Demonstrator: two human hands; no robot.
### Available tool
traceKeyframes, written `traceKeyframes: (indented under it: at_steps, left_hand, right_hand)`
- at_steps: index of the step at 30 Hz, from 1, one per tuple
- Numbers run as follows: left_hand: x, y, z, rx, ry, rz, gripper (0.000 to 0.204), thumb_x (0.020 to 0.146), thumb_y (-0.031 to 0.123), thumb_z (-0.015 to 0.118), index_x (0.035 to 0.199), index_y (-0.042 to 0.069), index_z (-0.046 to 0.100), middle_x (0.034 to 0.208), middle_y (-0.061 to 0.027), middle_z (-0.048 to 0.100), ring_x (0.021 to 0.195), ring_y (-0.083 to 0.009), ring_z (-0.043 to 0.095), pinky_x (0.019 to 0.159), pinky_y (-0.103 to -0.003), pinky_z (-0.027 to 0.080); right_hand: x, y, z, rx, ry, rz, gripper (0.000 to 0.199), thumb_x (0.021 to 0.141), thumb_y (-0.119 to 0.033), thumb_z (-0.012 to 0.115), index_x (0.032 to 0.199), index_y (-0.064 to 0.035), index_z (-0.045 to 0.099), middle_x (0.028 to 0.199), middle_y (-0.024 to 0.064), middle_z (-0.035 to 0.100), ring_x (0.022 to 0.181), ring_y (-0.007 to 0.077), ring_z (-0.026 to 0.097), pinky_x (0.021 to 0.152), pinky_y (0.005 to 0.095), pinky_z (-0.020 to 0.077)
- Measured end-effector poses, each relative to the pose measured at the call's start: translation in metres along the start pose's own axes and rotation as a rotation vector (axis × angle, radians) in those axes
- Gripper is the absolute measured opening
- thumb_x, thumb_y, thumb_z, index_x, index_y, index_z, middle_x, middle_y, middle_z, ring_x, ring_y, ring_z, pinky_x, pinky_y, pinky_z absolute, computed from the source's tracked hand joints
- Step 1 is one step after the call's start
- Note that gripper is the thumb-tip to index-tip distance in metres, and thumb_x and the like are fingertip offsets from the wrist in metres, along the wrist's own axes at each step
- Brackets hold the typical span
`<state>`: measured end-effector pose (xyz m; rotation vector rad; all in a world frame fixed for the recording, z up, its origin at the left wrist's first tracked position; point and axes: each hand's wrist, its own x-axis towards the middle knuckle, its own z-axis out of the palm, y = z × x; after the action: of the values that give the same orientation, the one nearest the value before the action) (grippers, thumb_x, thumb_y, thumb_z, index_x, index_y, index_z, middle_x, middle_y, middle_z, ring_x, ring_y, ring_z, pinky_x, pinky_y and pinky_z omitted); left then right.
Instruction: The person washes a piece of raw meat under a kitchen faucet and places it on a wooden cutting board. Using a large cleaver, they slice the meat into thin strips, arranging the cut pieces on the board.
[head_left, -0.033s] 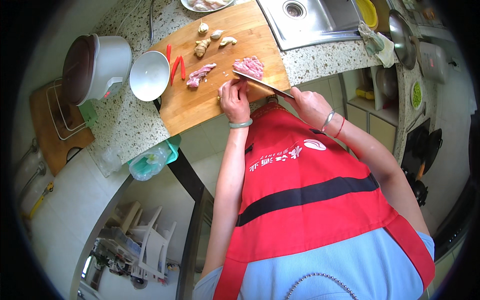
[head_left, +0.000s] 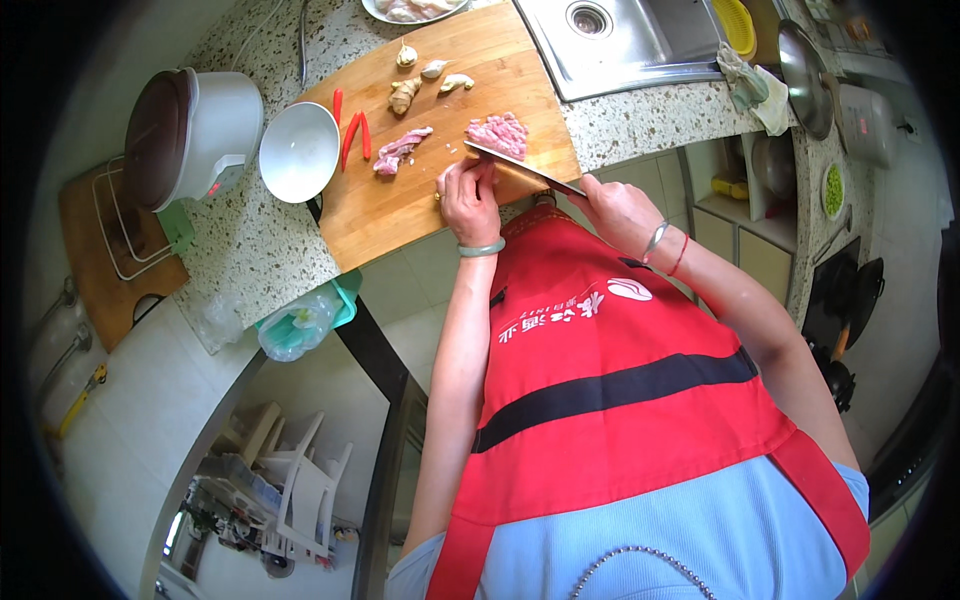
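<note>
I see my right hand (head_left: 618,208) wrapped around the handle of a flat steel knife (head_left: 520,168), blade over the smooth wooden cutting board (head_left: 400,205). My left hand (head_left: 468,195) has curled fingers pressing down beside the pink chopped meat (head_left: 497,133). Bare board lies towards its near edge.

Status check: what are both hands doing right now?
Right hand grips cleaver. Left hand rests on cutting board beside minced meat. Nothing blocking.

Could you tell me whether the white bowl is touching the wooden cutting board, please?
Touching. The head view shows the white bowl with its right rim overlapping the left edge of the wooden cutting board, with no counter showing between them.
</note>
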<state>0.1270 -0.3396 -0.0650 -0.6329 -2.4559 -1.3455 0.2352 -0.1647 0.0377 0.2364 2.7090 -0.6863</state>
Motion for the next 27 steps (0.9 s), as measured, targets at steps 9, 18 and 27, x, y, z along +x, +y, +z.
traceKeyframes:
  at_steps: [9,18,27]
  left_hand:
    - [-0.002,-0.006,0.0,0.001,-0.046,-0.016,0.009,0.077,0.003,0.071,0.081,0.006,0.063,0.088,-0.0081,0.064,0.085,-0.0288,0.058,0.077,-0.039,0.047]
    - [-0.005,0.003,-0.009,-0.067,-0.116,-0.097,0.023,0.078,0.007,0.073,0.099,0.007,0.065,0.11,-0.0119,0.059,0.096,-0.0294,0.057,0.087,-0.04,0.045]
    - [0.0,-0.001,-0.002,0.024,-0.018,0.012,0.012,0.078,0.005,0.074,0.084,0.006,0.064,0.091,-0.008,0.065,0.087,-0.0276,0.059,0.078,-0.038,0.047]
  right_hand:
    - [0.044,-0.02,0.01,-0.023,-0.01,-0.038,0.016,0.09,-0.014,0.055,0.087,0.0007,0.049,0.065,0.0226,0.062,0.062,0.0412,0.064,0.056,0.0496,0.0503]
    - [0.002,0.015,-0.008,0.02,0.01,-0.033,0.026,0.096,-0.026,0.054,0.088,-0.0023,0.047,0.065,0.0209,0.061,0.06,0.0419,0.06,0.052,0.052,0.0457]
    - [0.007,0.001,-0.006,0.008,-0.003,-0.048,0.027,0.096,-0.025,0.053,0.088,-0.0015,0.045,0.064,0.0208,0.062,0.06,0.0412,0.061,0.052,0.0508,0.0476]
